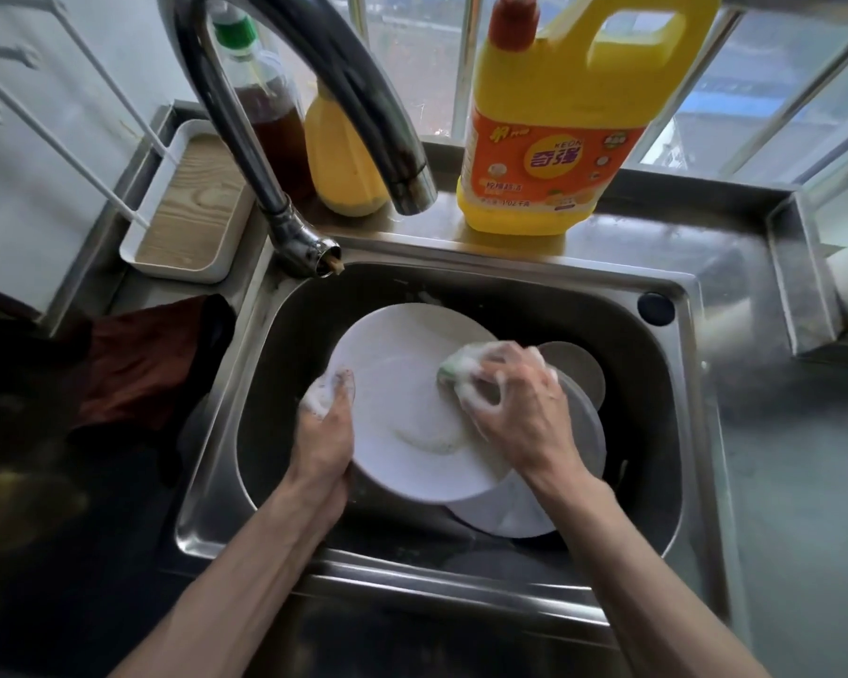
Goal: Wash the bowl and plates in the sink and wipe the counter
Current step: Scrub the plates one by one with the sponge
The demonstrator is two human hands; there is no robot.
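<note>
A white plate (pixel 402 398) is tilted up inside the steel sink (pixel 676 433). My left hand (pixel 326 428), foamy, grips the plate's left rim with the thumb on its face. My right hand (pixel 515 403) grips a soapy green sponge (pixel 454 371) and presses it on the plate's right side. Suds lie on the plate's lower face. Under the held plate lies another white plate (pixel 505 516), and a further white dish (pixel 576 371) shows behind my right hand; whether it is the bowl I cannot tell.
A curved tap (pixel 314 85) arches over the sink's back left. A yellow detergent jug (pixel 554 119), a small yellow bottle (pixel 343 149) and a brown-liquid bottle (pixel 265 95) stand on the back ledge. A white tray (pixel 187 212) and dark red cloth (pixel 138 364) lie left. Steel counter (pixel 794 457) extends right.
</note>
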